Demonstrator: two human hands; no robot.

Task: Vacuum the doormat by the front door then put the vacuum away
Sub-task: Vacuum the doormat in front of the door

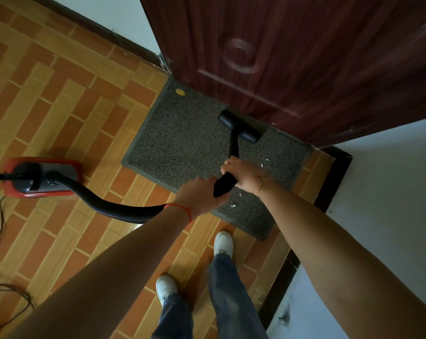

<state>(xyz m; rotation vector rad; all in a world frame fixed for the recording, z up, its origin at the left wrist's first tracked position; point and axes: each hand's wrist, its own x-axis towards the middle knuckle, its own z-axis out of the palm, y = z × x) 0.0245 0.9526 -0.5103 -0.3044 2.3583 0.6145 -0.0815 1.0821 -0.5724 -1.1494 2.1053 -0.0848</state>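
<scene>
Both shoes (221, 243) face doormat (182, 143); door (292, 57) blocks nozzle (240, 126).

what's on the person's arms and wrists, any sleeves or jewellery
No sleeves show: both forearms are bare right up to the frame edge. The left hand has a thin red string bracelet around its wrist. The right hand has a fine gold chain bracelet at its wrist. No rings or watch are visible.

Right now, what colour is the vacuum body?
Red with a dark grey top, seen in the head view.
</scene>
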